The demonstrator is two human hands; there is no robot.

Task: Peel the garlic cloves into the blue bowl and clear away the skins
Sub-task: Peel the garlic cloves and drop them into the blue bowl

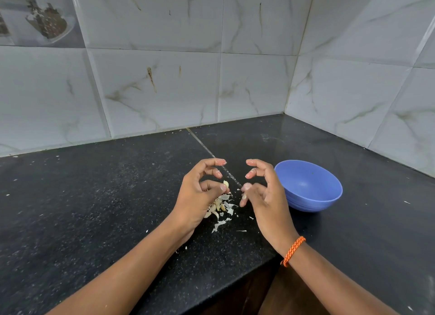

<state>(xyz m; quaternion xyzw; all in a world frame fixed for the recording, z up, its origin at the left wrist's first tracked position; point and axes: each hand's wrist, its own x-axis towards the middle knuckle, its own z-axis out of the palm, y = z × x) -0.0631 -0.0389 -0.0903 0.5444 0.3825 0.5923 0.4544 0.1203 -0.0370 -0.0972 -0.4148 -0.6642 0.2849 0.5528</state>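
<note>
1. On the dark speckled tabletop (106,197), set into a corner of marbled wall tiles (164,79), a person's two bare hands work side by side near the front edge.
2. Left hand (200,194): thumb and a curled finger pinch a small pale garlic clove (226,184) at the fingertips; the index and middle fingers arch above it, curled and slightly spread.
3. Right hand (261,194): its fingers are curled and spread, the index and middle arched upward, the thumb and lower fingers drawn together near a pale scrap. That part is blurred, so whether they pinch a skin cannot be told.
4. The two hands stand apart, fingertips facing across a narrow gap.
5. Blue bowl (308,185): it sits upright on the tabletop just beside the right hand, on its far right side. Its inside shows only smooth blue wall, apart from one tiny dark speck; no cloves are visible in it.
6. Garlic pile (217,206): unpeeled cloves and loose white skins lie heaped on the tabletop beneath and between the hands, partly hidden by the left hand.
7. Scattered skins (220,224) trail toward the front edge, with small white flecks across the surface.
8. An orange braided wristband (293,251) circles the right wrist.
</note>
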